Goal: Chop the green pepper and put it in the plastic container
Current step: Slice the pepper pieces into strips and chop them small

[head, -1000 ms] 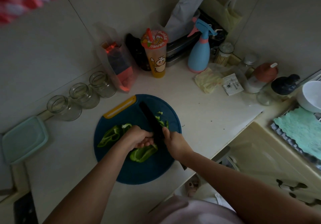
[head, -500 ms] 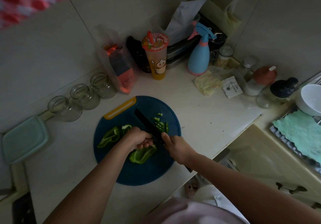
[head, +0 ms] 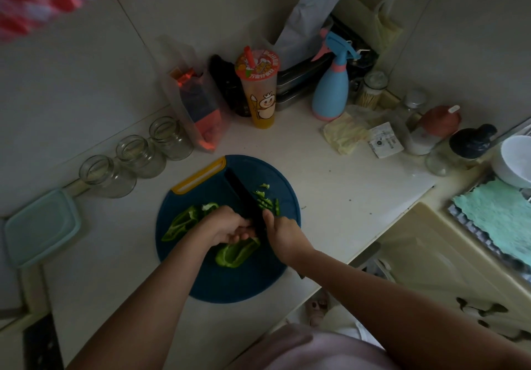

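Clenching the knife handle in the right hand, pinning the green pepper under the left hand's curled fingers. Slicing right beside those fingertips, so best tucking them back. Sitting well left of both grips: the plastic container.

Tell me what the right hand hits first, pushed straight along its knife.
Likely the yellow grip on the cutting board, just past the knife tip in the right hand; then the clear bag. Depth uncertain.
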